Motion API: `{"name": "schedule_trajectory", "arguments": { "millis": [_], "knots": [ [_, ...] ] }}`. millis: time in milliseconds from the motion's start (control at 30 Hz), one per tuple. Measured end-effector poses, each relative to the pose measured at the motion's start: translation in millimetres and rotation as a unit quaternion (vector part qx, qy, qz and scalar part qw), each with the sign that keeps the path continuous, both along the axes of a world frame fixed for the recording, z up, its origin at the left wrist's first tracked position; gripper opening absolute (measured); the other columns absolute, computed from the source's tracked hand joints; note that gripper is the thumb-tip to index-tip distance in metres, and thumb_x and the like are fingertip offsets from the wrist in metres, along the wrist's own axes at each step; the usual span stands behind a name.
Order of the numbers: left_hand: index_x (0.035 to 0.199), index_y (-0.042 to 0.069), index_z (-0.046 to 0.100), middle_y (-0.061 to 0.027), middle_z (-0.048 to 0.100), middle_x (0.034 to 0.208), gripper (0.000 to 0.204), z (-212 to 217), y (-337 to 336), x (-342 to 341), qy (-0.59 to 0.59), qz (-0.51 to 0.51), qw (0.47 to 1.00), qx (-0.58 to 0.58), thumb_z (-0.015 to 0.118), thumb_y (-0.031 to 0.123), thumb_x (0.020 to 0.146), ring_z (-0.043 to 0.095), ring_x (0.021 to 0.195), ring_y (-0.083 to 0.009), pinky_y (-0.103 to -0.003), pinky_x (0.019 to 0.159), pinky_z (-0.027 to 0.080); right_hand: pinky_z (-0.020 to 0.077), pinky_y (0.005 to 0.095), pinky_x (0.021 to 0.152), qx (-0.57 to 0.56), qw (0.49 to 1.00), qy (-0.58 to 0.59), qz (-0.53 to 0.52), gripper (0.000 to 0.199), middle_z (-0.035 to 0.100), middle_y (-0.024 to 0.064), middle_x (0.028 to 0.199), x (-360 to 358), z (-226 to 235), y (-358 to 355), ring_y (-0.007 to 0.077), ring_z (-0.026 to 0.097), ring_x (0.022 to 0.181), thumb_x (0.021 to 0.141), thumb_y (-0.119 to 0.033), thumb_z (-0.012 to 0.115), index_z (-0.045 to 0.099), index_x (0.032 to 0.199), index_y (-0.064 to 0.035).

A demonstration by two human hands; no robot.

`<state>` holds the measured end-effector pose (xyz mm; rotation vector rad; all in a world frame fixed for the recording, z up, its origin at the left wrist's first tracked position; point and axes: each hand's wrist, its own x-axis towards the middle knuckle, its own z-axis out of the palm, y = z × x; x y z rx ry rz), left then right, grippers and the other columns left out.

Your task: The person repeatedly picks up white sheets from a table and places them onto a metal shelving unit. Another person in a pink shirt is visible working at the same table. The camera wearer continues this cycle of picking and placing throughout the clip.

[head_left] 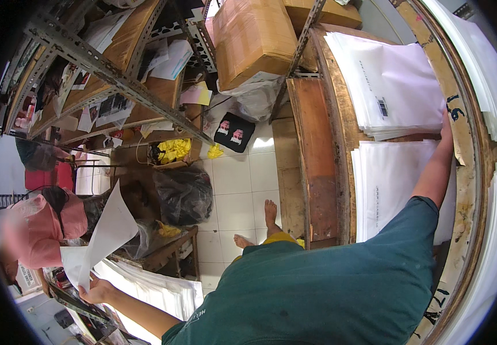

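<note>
My left hand [95,289], reaching out at the lower left, pinches the lower corner of a large white sheet [109,224]. The sheet stands up from the fingers, bent into a curl. On the right, my right hand [446,131] touches the right edge of a stack of white sheets [389,86] with small print on it; its fingers are mostly hidden at that edge. Under my right forearm lies a second white stack [383,181], on the same wooden shelf [340,115].
A co-worker in a pink top [41,230] is at the left. Metal racks [127,86] hold papers at the upper left. A large cardboard box [254,43] stands at the back. A dark plastic bag [182,195] and a black printed item [234,132] lie on the tiled floor [230,210].
</note>
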<state>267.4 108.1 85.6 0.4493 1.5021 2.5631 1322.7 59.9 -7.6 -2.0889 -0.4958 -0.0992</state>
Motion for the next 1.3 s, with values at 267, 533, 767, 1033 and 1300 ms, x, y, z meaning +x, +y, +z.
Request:
{"name": "schedule_trajectory", "arguments": {
  "millis": [267,533,767,1033,1300],
  "knots": [
    [0.111,-0.010,0.049,-0.0218,0.055,0.110,0.045,10,8,26,0.001,-0.097,0.995,0.004,0.043,0.022,0.081,0.055,0.101,-0.0336,-0.044,0.090,0.042,0.0338,0.0453,0.097,-0.173,0.873,-0.455,0.001,0.053,0.047,0.0173,0.128,-57,8,66,0.0309,0.040,0.122,0.081,-0.039,0.054,0.046,0.130,-0.0202],
    [0.116,-0.003,0.050,-0.0184,0.051,0.115,0.042,-7,-10,6,0.026,-0.219,0.973,-0.069,0.047,0.020,0.080,0.047,0.112,-0.0319,-0.043,0.094,0.039,0.0195,0.0580,0.103,-0.434,0.883,-0.163,0.067,0.055,0.026,0.0085,0.145,-131,-6,106,0.0363,0.026,0.131,0.086,-0.054,0.039,0.034,0.136,-0.0322],
    [0.080,-0.005,0.064,-0.0071,0.060,0.076,0.031,4,-11,79,0.335,-0.331,0.826,-0.311,0.049,0.017,0.064,0.052,0.070,-0.0157,-0.026,0.064,0.040,0.0333,0.0359,0.100,-0.066,0.863,-0.212,0.454,0.042,0.053,0.0123,0.124,-296,75,177,0.0269,0.046,0.119,0.084,-0.022,0.058,0.052,0.122,-0.0075],
    [0.060,0.000,0.048,-0.0213,0.062,0.080,0.021,36,-30,82,0.194,-0.490,0.843,-0.103,0.051,0.020,0.059,0.054,0.067,-0.0185,-0.027,0.060,0.043,0.0235,0.0437,0.104,0.017,0.479,-0.042,0.877,0.018,0.028,0.0188,0.143,-599,97,174,0.0327,0.028,0.132,0.066,-0.019,0.073,0.063,0.074,-0.0073],
    [0.055,0.004,0.039,-0.0299,0.061,0.087,0.020,26,-59,34,0.083,-0.552,0.829,0.034,0.051,0.019,0.059,0.059,0.071,-0.0270,-0.031,0.064,0.048,0.0231,0.0475,0.104,0.171,0.537,0.235,0.791,0.027,0.027,0.0161,0.144,-723,51,142,0.0328,0.022,0.134,0.063,-0.017,0.070,0.061,0.087,-0.0102]
  ]
}}
